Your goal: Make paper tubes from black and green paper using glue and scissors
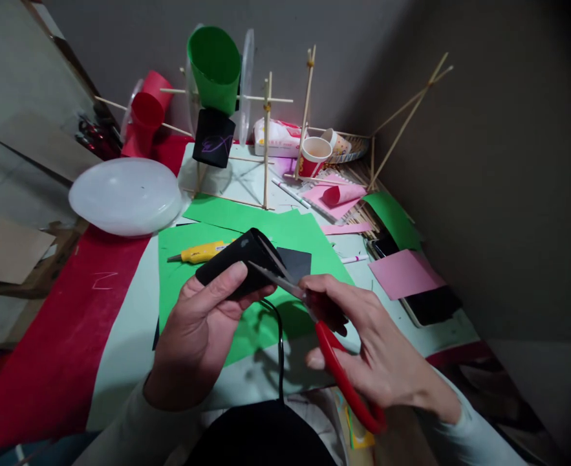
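My left hand (195, 330) is closed around a rolled piece of black paper (239, 262), held just above the green paper sheets (246, 239). In my right hand (372, 353) are red-handled scissors (336, 366), fingers through the handles. The scissor blades (275, 275) are parted and bite into the right edge of the black roll. A small flat black square (295, 262) lies on the green sheet just behind the blades.
A yellow craft knife (200, 252) lies on the green paper. Behind stand a white plastic lid (125, 196), a bamboo-stick frame (267, 139) carrying green, red and black paper cups, a paper cup (314, 156), pink sheets (404, 272) and loose sticks. A red strip (66, 330) runs along the left.
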`<state>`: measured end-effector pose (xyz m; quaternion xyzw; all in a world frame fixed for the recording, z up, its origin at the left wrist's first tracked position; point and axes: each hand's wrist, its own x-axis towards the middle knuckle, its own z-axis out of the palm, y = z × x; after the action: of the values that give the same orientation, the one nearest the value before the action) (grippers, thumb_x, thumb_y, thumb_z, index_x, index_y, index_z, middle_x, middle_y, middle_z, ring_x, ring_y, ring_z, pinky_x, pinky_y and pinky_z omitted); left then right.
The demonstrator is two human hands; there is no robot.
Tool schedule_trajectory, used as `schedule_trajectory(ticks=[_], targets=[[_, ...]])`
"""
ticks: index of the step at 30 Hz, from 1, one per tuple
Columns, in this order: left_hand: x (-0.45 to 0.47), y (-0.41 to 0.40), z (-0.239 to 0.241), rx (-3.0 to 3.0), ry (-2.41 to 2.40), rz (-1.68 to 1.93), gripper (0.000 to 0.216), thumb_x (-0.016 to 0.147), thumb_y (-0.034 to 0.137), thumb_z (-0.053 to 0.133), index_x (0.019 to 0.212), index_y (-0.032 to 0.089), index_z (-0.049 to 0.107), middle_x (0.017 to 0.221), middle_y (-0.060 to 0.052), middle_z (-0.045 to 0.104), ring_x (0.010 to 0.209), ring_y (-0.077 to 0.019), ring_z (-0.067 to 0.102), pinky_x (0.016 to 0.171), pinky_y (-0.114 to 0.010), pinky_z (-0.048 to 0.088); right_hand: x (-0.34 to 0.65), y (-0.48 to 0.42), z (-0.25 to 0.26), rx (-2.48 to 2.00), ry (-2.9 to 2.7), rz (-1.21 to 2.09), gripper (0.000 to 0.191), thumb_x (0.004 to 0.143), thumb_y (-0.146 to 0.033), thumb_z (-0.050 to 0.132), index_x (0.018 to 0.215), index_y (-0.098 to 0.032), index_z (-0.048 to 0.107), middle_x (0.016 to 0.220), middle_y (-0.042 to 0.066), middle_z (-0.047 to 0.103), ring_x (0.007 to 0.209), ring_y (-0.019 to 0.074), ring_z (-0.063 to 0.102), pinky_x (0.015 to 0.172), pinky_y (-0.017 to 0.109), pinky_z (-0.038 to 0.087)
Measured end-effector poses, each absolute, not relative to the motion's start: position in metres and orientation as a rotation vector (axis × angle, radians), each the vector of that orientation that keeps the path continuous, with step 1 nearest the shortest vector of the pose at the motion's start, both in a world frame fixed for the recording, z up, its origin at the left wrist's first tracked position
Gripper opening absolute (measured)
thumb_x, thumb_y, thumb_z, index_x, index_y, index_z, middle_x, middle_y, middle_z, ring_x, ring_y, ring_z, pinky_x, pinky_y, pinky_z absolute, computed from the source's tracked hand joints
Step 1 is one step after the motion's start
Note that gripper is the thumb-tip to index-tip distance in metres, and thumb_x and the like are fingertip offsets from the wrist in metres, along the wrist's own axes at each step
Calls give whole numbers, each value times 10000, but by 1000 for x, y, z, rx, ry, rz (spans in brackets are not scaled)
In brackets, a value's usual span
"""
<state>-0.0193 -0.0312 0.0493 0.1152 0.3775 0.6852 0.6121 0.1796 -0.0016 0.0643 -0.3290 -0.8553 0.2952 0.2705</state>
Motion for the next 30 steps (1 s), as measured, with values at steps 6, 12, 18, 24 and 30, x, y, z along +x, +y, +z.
schedule_trajectory(ticks=[6,12,18,24,30], targets=[[-19,-33,48,275,782,1570,103,839,141,783,915,174,845,1001,-98,835,950,-279,797,782,-355,693,177,-2,63,-852,-2297,741,341,951,-477,683,1150,-213,596,773,-49,629,602,106,522,570,218,430],[-19,-34,47,286,757,1558,185,896,141,720,1034,178,838,1059,-98,830,1026,-287,788,852,-365,684,178,0,61,-823,-2306,721,328,942,-411,704,1176,-203,606,899,14,744,683,136,628,606,230,461],[-18,-32,46,269,780,1581,212,895,135,714,1059,212,824,1045,-85,832,1066,-284,780,879,-376,676,177,1,59,-790,-2299,735,270,941,-340,710,1146,-183,630,938,44,771,714,142,661,605,224,466],[-17,-30,50,229,839,1590,160,897,120,694,984,169,820,995,-104,833,983,-259,796,876,-368,673,176,1,59,-768,-2298,688,266,943,-278,697,1171,-157,630,871,3,733,646,103,589,625,205,457],[-17,-32,49,202,862,1594,166,868,124,736,1012,158,811,1032,-96,833,956,-230,796,906,-361,661,175,0,61,-775,-2294,690,147,908,-177,703,1033,-185,625,761,-57,627,581,78,473,590,192,409]])
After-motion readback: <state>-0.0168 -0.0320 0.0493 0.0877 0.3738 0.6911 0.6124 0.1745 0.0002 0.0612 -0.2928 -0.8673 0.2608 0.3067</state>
